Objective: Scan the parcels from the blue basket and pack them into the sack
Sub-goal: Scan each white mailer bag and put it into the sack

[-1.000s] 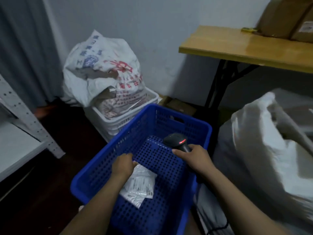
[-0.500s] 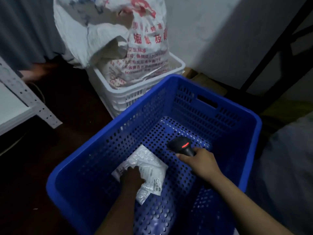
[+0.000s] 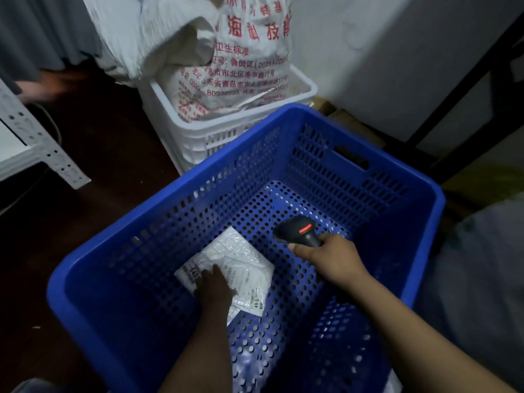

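Down in the blue perforated plastic basket [image 3: 170, 236], both hands are at one parcel.
The left hand [image 3: 214, 290] lies on the flat white plastic mailer parcel [image 3: 238, 256], which rests on the basket floor; I cannot tell whether its fingers curl round it. The right hand [image 3: 331, 259] grips the handle of the black handheld scanner [image 3: 297, 232], red light showing, near the parcel.

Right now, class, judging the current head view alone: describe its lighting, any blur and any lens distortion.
Head view: dim overall; the left hand on the parcel sits in shadow, the right hand gripping the scanner is brighter; the blue basket rim bows slightly, wide-angle distortion; the far left edge is smeared.
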